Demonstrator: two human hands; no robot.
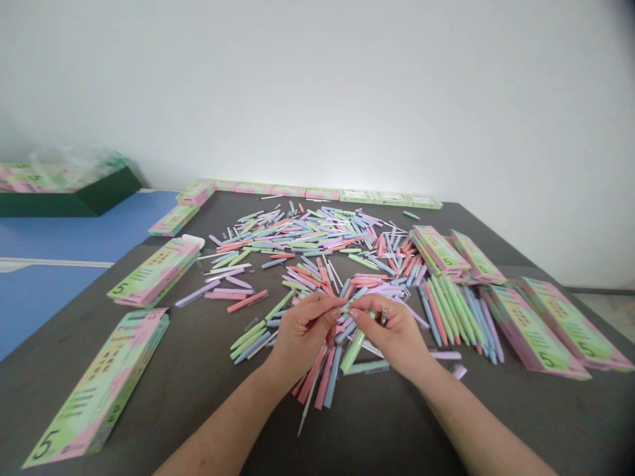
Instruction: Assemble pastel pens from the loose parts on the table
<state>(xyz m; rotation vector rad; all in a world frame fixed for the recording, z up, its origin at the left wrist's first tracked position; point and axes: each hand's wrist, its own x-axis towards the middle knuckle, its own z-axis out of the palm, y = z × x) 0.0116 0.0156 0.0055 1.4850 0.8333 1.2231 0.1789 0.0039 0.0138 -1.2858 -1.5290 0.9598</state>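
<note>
Head view shows the left hand (303,327) and the right hand (395,330) meeting above the near half of the dark surface (397,430), thumbs and forefingers pinching a small pen part (345,309), too blurred to make out fully. Loose pens (302,235) lie beneath both hands and spread toward the far edge. Toward the right edge, a neat row of pens (454,311) lies beside four printed boxes (538,324); more cartons (96,390) stand along the left and far edges.

Head-worn view, forward and down over the hands (303,325)
</note>
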